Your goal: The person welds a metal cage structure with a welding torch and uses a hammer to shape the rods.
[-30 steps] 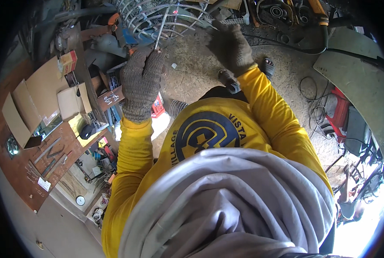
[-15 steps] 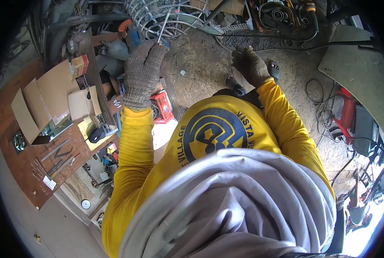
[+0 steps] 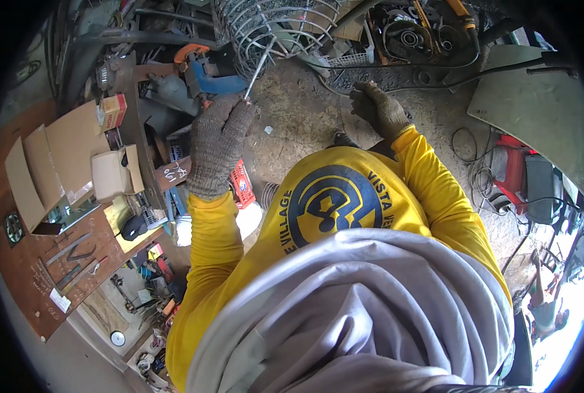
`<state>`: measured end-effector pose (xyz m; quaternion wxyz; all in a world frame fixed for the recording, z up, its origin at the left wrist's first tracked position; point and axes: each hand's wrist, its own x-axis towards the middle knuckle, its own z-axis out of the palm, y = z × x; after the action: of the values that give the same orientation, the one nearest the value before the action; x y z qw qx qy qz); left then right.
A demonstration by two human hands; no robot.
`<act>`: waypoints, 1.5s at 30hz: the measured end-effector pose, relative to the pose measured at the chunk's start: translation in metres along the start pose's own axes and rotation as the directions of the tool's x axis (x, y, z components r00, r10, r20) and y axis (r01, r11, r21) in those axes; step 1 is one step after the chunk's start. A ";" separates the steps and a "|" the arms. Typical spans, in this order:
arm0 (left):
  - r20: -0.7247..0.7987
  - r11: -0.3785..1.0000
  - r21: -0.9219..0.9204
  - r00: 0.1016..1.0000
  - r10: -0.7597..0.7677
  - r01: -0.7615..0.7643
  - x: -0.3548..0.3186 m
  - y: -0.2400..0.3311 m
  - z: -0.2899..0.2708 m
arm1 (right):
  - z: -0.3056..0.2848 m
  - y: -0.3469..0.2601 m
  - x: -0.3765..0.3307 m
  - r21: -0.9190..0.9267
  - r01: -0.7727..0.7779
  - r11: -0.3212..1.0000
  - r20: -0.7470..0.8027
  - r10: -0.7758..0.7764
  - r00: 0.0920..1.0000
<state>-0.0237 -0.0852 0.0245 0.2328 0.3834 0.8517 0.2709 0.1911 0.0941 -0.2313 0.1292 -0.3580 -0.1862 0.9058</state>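
Observation:
My left hand, in a grey knitted work glove, is closed around the near end of a thin metal rod. From there the rod runs up to a rounded cage of pale metal wire at the top of the view; whether the two are joined I cannot tell. My right hand, gloved the same way, hangs over the floor with thumb and fingers apart and nothing visible in it. Part of its fingers lies in shadow.
A blue-and-orange tool lies beyond my left hand. To the left, a brown bench holds cardboard boxes. Black cable crosses the floor ahead. At right stand a large flat panel and a red stool-like object.
Both gloved hands sit slightly lower in view. The wire cage and rod have shifted right, while the surroundings have also shifted. My left hand keeps its grip; my right stays free.

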 end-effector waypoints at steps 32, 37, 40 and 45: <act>-0.254 0.855 0.471 0.895 0.366 -0.216 0.031 0.013 0.070 | -0.079 -0.028 -0.039 -0.243 -0.087 0.966 0.011 0.093 0.996; -0.255 0.825 0.506 0.871 0.420 -0.250 0.034 0.009 0.070 | -0.039 -0.036 -0.038 -0.221 -0.139 0.965 -0.002 0.142 0.990; -0.238 0.807 0.518 0.859 0.453 -0.282 0.037 0.006 0.070 | -0.004 -0.034 -0.021 -0.184 -0.105 0.977 0.122 0.128 0.984; -0.167 0.811 0.481 0.873 0.458 -0.333 0.043 -0.003 0.062 | 0.083 -0.031 0.008 -0.095 0.297 0.950 0.332 -0.251 0.909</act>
<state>-0.0138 -0.0359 -0.0314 -0.0421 0.5544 0.8144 0.1661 0.1305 0.1045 -0.1669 0.1977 -0.1868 -0.3173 0.9085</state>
